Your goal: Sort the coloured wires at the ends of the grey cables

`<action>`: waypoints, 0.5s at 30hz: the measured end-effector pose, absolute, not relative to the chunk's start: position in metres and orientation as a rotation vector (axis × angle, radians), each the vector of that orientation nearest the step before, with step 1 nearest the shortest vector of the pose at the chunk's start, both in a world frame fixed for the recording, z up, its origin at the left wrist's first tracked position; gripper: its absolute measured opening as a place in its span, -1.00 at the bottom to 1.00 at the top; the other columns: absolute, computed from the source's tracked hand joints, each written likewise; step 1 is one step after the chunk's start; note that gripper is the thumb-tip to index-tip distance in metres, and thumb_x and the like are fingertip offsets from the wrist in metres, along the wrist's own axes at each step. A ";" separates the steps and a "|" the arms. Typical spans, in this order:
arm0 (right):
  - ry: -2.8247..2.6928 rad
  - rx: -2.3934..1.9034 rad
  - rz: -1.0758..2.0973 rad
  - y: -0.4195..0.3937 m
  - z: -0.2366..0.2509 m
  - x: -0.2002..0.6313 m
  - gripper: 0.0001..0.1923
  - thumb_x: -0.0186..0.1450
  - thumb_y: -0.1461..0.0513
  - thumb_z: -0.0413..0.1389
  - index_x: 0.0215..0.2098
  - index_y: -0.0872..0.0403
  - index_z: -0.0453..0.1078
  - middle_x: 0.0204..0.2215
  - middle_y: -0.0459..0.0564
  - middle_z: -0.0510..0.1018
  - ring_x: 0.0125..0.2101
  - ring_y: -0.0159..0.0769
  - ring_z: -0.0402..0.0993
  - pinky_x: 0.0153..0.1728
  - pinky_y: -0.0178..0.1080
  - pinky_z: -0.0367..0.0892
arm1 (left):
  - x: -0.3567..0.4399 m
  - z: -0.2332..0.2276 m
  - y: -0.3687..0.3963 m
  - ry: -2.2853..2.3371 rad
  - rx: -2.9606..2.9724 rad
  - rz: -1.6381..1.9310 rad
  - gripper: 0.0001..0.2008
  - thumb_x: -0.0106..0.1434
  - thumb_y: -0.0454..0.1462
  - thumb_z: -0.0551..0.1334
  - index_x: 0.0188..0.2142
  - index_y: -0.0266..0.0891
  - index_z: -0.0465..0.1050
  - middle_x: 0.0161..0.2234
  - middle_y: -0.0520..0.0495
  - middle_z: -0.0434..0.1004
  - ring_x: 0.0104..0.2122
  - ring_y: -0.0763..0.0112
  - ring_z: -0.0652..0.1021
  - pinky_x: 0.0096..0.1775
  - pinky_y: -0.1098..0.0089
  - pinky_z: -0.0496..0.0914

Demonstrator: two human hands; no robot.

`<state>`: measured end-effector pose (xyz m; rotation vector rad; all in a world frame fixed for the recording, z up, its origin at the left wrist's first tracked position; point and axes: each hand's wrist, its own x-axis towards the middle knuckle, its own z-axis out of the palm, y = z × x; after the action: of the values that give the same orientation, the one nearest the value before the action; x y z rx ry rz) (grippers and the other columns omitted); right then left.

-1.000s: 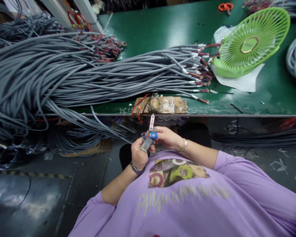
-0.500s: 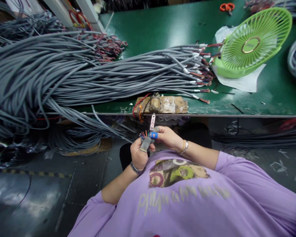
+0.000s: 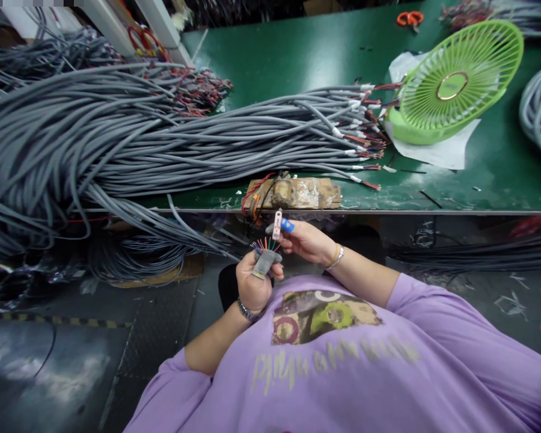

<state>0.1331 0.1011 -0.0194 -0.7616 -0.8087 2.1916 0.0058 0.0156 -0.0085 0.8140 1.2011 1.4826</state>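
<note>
My left hand [image 3: 255,279] pinches the end of a grey cable, mostly hidden by the fingers. Its thin coloured wires [image 3: 265,244] fan out above the thumb, which wears a grey finger cover [image 3: 264,263]. Up and to the right is my right hand [image 3: 311,242], fingers curled in, with a blue wrap [image 3: 287,225] on one finger. A small pale strip with a hole [image 3: 277,224] overlaps these fingertips in view, by the table edge. Whatever the right fingers pinch is too small or hidden to make out.
A wooden block [image 3: 327,192] with wires is at the edge of the green table [image 3: 297,48]. Behind it lies a large bundle of grey cables [image 3: 207,144] with stripped ends. A green fan [image 3: 460,84] and orange scissors [image 3: 410,19] are to the right.
My right hand has moved up and away from my left hand, towards the pale strip. The coloured wires now show more fully spread. My left hand stays nearly in place.
</note>
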 end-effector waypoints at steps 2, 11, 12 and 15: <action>-0.917 -0.857 1.941 0.100 -0.020 0.129 -0.52 0.03 -0.09 0.31 -0.52 0.12 0.30 -0.64 -0.18 0.31 -0.64 -0.54 0.06 -0.60 -0.37 0.00 | 0.007 -0.008 0.018 1.206 0.815 1.487 -0.75 0.15 -0.12 0.30 -0.49 -0.26 0.50 -0.70 0.05 0.43 -0.71 0.52 0.42 -0.60 0.49 0.36; -0.648 -0.777 2.159 0.107 -0.018 0.115 -0.46 0.09 -0.20 0.20 -0.41 0.12 0.41 -0.56 -0.12 0.40 -0.58 -0.47 0.20 -0.54 -0.36 0.18 | 0.006 -0.015 0.023 1.275 0.836 1.482 -0.75 0.15 -0.12 0.29 -0.51 -0.26 0.48 -0.68 0.05 0.44 -0.70 0.53 0.41 -0.63 0.51 0.31; -0.602 -0.779 2.168 0.107 -0.017 0.114 -0.48 0.10 -0.18 0.21 -0.40 0.12 0.42 -0.56 -0.11 0.41 -0.57 -0.47 0.23 -0.52 -0.36 0.20 | 0.006 -0.016 0.023 1.295 0.844 1.476 -0.74 0.14 -0.11 0.29 -0.52 -0.26 0.47 -0.68 0.05 0.43 -0.70 0.53 0.41 -0.62 0.51 0.31; -0.540 -0.754 2.141 0.108 -0.017 0.111 -0.50 0.12 -0.15 0.22 -0.41 0.14 0.43 -0.58 -0.13 0.39 -0.56 -0.47 0.25 -0.49 -0.36 0.22 | 0.006 -0.019 0.023 1.328 0.876 1.463 -0.72 0.13 -0.09 0.29 -0.54 -0.25 0.44 -0.68 0.06 0.41 -0.71 0.53 0.40 -0.62 0.50 0.31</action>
<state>0.1110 0.1079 -0.0169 -0.7544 -0.5402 2.1414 0.0061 0.0228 -0.0188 0.8756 1.3281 1.4633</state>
